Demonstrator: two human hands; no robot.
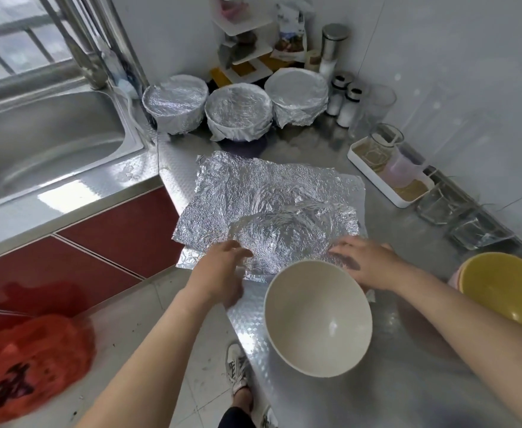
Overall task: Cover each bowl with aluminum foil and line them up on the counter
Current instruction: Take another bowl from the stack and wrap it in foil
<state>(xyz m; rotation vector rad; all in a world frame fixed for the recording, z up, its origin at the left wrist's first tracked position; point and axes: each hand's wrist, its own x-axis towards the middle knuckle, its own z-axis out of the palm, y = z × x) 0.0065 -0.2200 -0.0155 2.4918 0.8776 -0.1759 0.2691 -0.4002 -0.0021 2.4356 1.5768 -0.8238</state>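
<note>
An uncovered cream bowl [318, 319] stands on the steel counter [392, 366] near its front edge. Just behind it lie crumpled aluminum foil sheets [269, 193], stacked loosely. My left hand [222, 267] touches the near left edge of the top sheet, and my right hand [368, 261] rests on its near right edge beside the bowl's rim. Whether the fingers pinch the foil is unclear. Three foil-covered bowls [238, 114] stand side by side at the back of the counter. A yellow bowl [506, 291] sits uncovered at the right, stacked in a pink one.
A steel sink [46, 134] lies to the left. Along the right wall stand a white tray with jars [389, 171], several glasses [451, 208] and shakers [346, 103]. A corner shelf [247, 35] holds packets. A red bag [31, 366] lies on the floor.
</note>
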